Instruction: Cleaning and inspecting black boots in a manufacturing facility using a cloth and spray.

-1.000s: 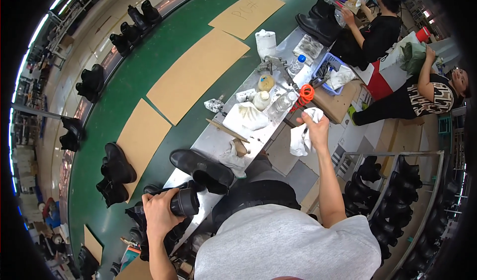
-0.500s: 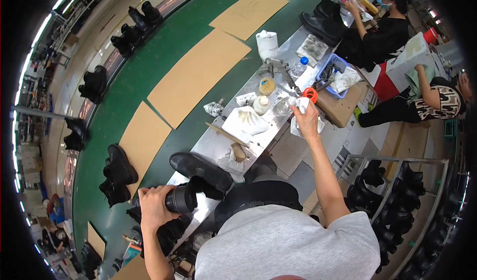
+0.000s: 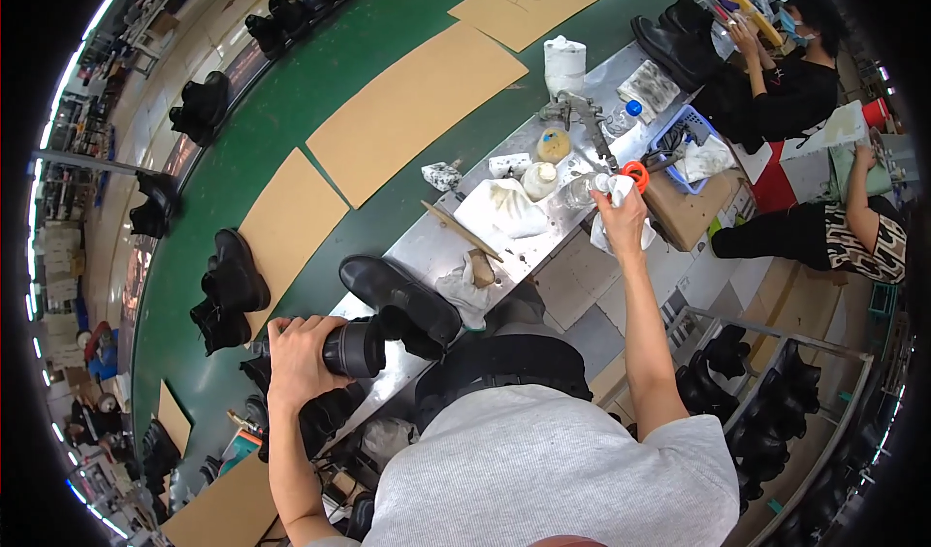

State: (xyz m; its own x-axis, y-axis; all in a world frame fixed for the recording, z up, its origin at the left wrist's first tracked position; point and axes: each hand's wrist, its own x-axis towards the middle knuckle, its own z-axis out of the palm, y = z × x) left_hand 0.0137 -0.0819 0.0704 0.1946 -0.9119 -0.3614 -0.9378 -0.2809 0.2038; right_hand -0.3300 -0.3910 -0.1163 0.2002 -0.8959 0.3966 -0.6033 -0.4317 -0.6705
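My left hand [image 3: 301,361] is closed round a black shoe [image 3: 355,350], its toe end pointing right. Another black shoe [image 3: 386,287] lies beside it on the metal worktop edge, partly overlapped. Over the worktop's right edge, my right hand [image 3: 626,225] is closed on a white cloth [image 3: 601,237], which hangs below the fingers. Its fingertips are at the neck of a clear plastic bottle [image 3: 580,192]; whether they grip the bottle too I cannot tell. Close by are an orange-red ring [image 3: 636,176], a white bottle [image 3: 539,180] and a jar of yellowish paste [image 3: 553,144].
Beyond the metal worktop runs a green conveyor [image 3: 281,111] with cardboard sheets [image 3: 412,111] and black shoes [image 3: 236,271]. A blue basket [image 3: 669,125] stands on a carton [image 3: 684,203] at the right. A shoe rack [image 3: 824,353] is at lower right. Two people work at upper right.
My right hand has come down slightly onto the bottle's neck area with the cloth. The whole view has shifted, so the worktop sits further right and higher. My left hand keeps the shoe.
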